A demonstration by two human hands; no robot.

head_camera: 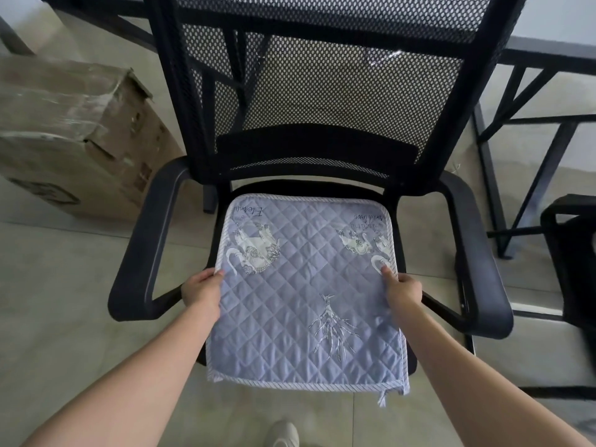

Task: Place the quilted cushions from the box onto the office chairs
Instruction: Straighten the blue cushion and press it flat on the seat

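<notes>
The blue quilted cushion lies across the seat of the black mesh office chair, its near edge overhanging the front. The left hand and right hand each pinch a side edge, fingers closed on the fabric. This looks like the settling step: next, slide it back toward the backrest, square it, then let go. The cardboard box sits on the floor to the left.
</notes>
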